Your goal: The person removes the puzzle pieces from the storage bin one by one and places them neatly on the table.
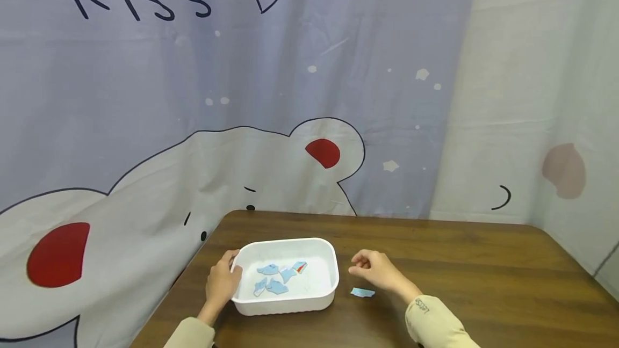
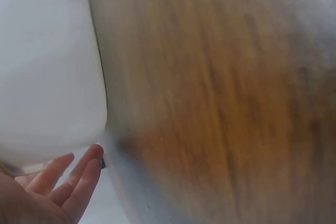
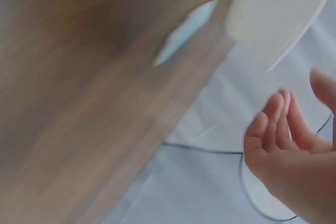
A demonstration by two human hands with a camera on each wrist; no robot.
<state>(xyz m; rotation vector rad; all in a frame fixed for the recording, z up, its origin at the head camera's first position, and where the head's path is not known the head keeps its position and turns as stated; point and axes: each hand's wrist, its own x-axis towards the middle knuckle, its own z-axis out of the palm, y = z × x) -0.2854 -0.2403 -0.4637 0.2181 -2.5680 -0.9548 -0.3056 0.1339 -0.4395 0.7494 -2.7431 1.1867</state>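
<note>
A white plastic bin (image 1: 314, 303) stands on the table with several torn light-blue paper pieces (image 1: 277, 286) lying on its floor; one has a red and yellow mark. My left hand (image 1: 223, 283) grips the bin's left side, thumb over the rim and fingers outside; in the left wrist view its fingers (image 2: 79, 187) lie against the white wall. To the right of the bin, my right hand (image 1: 377, 268) hovers with loosely bent fingers and holds nothing. One more torn blue paper piece (image 1: 362, 292) lies on the wood just below it, also seen in the right wrist view (image 3: 186, 32).
The brown wooden table (image 1: 464, 273) extends to the right and behind the bin. A curtain (image 1: 309, 95) with bear drawings, a heart and lettering hangs along the table's far edge and its sides.
</note>
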